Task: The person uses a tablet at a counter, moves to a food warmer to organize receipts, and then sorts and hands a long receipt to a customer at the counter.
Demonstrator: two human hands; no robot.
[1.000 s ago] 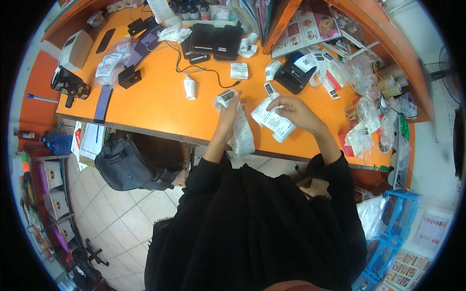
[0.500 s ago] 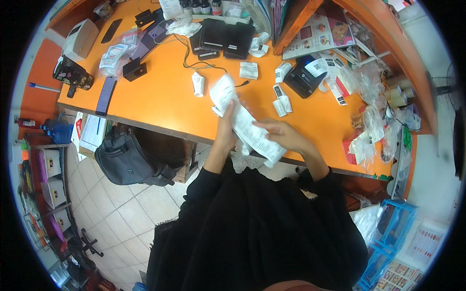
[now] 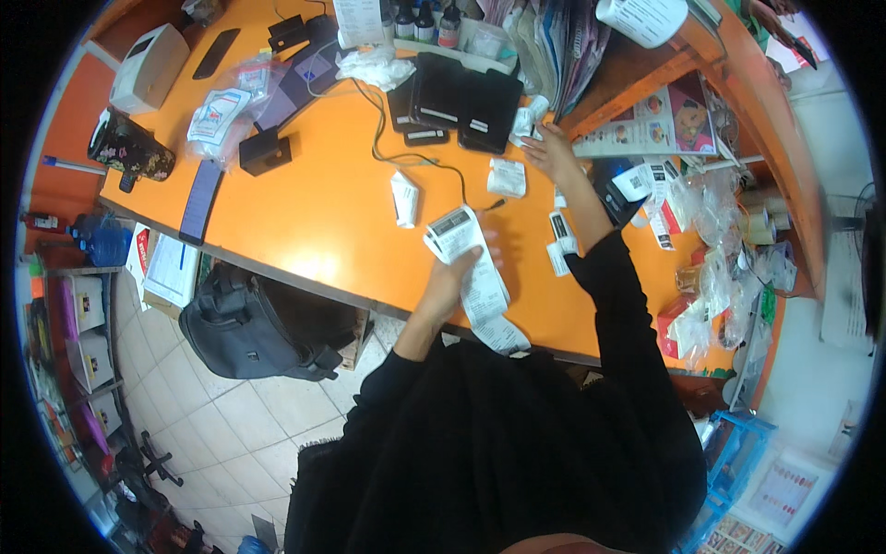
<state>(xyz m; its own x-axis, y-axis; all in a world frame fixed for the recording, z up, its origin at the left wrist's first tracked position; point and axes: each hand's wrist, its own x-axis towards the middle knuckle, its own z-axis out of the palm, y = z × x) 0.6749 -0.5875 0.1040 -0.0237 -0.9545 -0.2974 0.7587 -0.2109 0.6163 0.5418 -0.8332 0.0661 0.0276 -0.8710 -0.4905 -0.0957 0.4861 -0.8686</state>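
Observation:
My left hand (image 3: 452,282) is closed round several long white printed receipts (image 3: 487,300), held over the desk's front edge. Their upper end curls over beyond my thumb, and their lower end hangs toward my black clothing. My right hand (image 3: 556,155) reaches far across the desk with its fingers stretched out. Its fingertips are at a curled white paper slip (image 3: 528,118) beside the black trays (image 3: 466,97); whether they touch it I cannot tell. Between the two hands lies a small folded receipt bundle (image 3: 507,178). A folded white paper (image 3: 404,198) lies to its left.
My right forearm partly covers more slips (image 3: 560,245) and a black receipt printer (image 3: 616,189). A black cable (image 3: 425,159) crosses the orange desk (image 3: 305,245). Plastic bags (image 3: 720,212) crowd the right end. Ink bottles (image 3: 425,23) stand behind; a black bag (image 3: 254,319) sits below.
My right hand has left the receipts and moved up and away to the slips beside the black trays. My left hand keeps the receipts, now a little lower. The view has shifted.

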